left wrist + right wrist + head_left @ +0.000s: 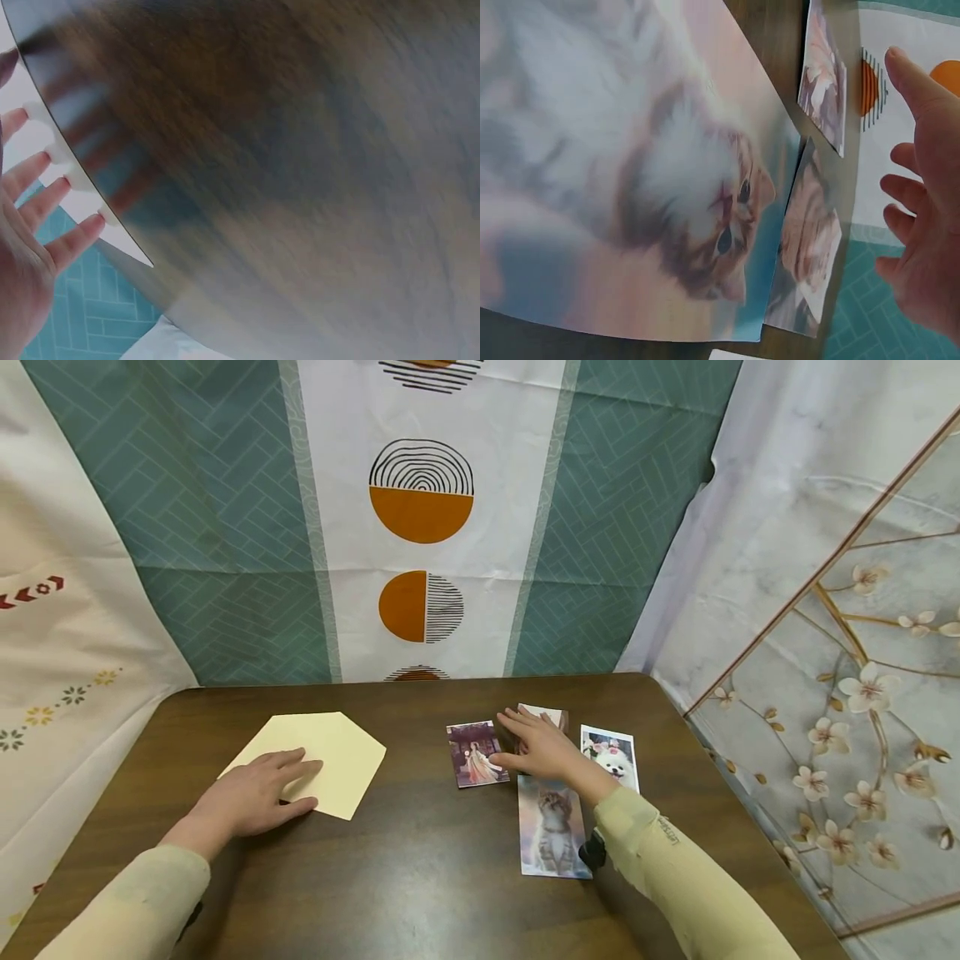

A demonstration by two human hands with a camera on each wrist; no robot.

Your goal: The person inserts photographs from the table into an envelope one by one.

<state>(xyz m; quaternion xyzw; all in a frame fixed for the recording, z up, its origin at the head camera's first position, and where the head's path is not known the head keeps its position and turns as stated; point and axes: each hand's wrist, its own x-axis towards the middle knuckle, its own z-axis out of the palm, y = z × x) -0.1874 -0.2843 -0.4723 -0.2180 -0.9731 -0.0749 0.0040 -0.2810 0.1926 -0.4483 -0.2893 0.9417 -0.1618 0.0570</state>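
My left hand [258,793] rests on a pale yellow, five-sided sheet of paper [341,764] shaped like an unfolded envelope. Its fingers are spread and relaxed; in the left wrist view the fingertips meet the paper [75,191]. Over at the right, my right hand [546,750] reaches across a small picture card [553,717], partly covering it, with fingers extended. Whether it touches the card is unclear. Beside it lie a card with a robed figure [476,756], a kitten card [553,839] and a white dog card [611,756], partly behind the forearm.
The brown wooden table [420,877] has rounded far corners. Behind it hangs a teal and white patterned cloth [352,518]. A floral cloth [840,710] hangs along the right side, and a cream cloth [75,635] along the left.
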